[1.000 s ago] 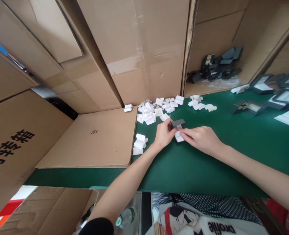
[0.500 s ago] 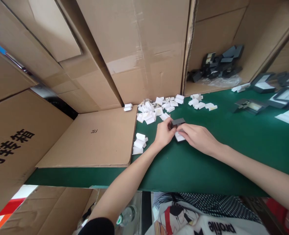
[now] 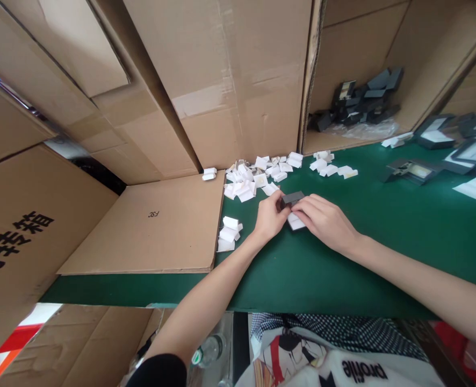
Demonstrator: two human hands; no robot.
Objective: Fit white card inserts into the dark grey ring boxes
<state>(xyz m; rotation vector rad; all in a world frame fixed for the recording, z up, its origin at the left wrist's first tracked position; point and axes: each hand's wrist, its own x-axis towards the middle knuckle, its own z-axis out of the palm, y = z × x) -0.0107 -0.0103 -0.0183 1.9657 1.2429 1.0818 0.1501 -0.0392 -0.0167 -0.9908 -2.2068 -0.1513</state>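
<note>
Between my hands is a small black box [image 3: 293, 198] with its lid raised and a white insert [image 3: 295, 221] in its lower part. My left hand [image 3: 270, 216] is closed on the box's left side, thumb and fingers pinching it. My right hand [image 3: 322, 217] has its fingers bunched together at the right side of the box, over the white insert. Its fingertips partly cover the box, so what exactly they pinch is hard to see. Just beyond my left hand lies a pile of folded white card pieces [image 3: 244, 181].
More white pieces [image 3: 229, 235] lie beside a flat cardboard sheet [image 3: 149, 231] on the left. Several open black boxes [image 3: 434, 132] lie to the right on the green table [image 3: 343, 285]. An upright carton [image 3: 354, 107] holds more black boxes at the back.
My right hand's fingers have shifted slightly up and drawn together at the box. My left hand keeps its hold. The whole view has shifted a little.
</note>
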